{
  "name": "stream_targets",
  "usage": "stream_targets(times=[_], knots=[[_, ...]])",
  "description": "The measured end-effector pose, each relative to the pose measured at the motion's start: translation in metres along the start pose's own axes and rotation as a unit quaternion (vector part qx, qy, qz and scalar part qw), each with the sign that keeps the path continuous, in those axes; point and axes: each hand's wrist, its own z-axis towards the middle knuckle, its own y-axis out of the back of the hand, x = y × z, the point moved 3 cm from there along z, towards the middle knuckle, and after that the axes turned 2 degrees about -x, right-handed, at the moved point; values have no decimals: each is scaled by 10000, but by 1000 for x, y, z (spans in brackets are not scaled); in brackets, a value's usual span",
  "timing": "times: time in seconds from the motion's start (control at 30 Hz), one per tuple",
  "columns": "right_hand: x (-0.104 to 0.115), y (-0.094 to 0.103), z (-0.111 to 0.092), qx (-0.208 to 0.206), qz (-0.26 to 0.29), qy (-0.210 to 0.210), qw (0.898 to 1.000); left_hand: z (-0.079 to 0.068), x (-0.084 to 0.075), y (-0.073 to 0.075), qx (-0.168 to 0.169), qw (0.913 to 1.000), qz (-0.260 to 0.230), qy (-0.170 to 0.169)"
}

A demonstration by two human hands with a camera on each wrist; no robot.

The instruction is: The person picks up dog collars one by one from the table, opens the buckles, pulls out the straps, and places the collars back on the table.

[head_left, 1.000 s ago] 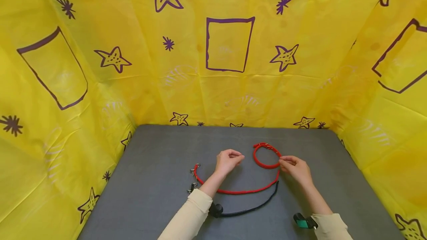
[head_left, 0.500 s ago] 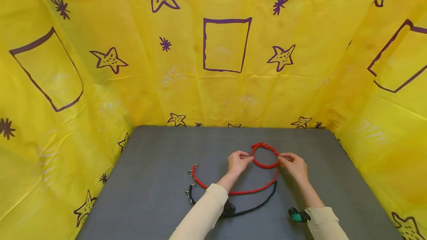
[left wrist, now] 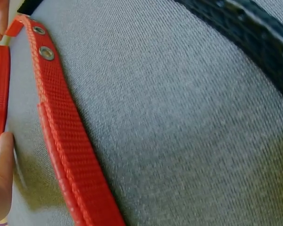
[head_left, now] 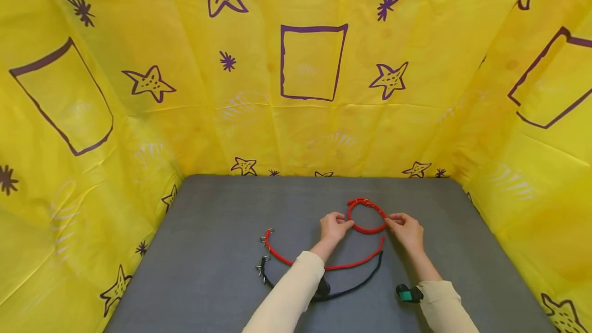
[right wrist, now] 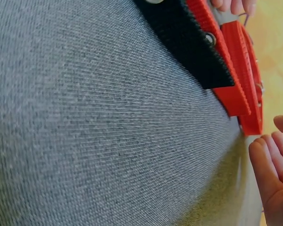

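Red collars (head_left: 368,230), two, black collar (right wrist: 188,44), one; right hand (head_left: 408,231), digits parted; left hand (head_left: 334,227), grip unclear

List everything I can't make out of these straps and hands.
- Left wrist view: the left hand is cut off by the left edge, so its grip on the red ring is unclear; the black strap and open red strap run out of frame.
- Head view: the left sleeve hides part of both open straps; the ring's metal fittings are too small.
- Right wrist view: the right edge cuts off the right hand.
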Motion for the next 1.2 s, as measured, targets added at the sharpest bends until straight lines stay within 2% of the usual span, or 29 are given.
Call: stream_targets(times=[0.27, 0.6, 0.83, 1.2], knots=[[-3, -6, 2, -54, -88, 142, 9998, 1, 0, -5, 4, 9999, 22, 112], [-6, -12, 1, -88, -112, 67, 9999, -1, -3, -8, -12, 9999, 111, -36], [-6, -14, 0, 74, 320, -172, 9993, 0, -2, -13, -263, 9994, 232, 4], [-5, -17, -1, -60, 465, -309, 9984, -2, -3, -11, -189, 9996, 198, 36]])
